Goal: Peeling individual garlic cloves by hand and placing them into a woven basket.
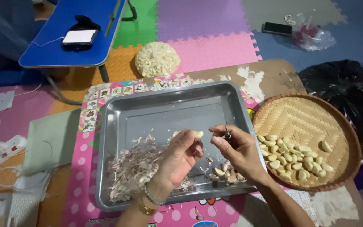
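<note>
Your hands are mid-peel over the steel tray: left hand [180, 156] pinching a garlic clove [197, 134], right hand [241, 152] closed on what looks like a small dark blade, hard to tell.

Going left to right: the pile of papery skins [137, 168] fills the tray's [118, 122] near-left corner, so I'd let the peel fall there and keep the clove tip pointed away from your thumb as you work it. A few unpeeled cloves [225, 174] sit just under your right wrist, close to the tray's front rim, so mind you don't nudge them out. The back half of the tray is bare metal. Just beside it on the right, the woven basket [311, 117] holds peeled cloves [293, 159] along its near edge.
</note>
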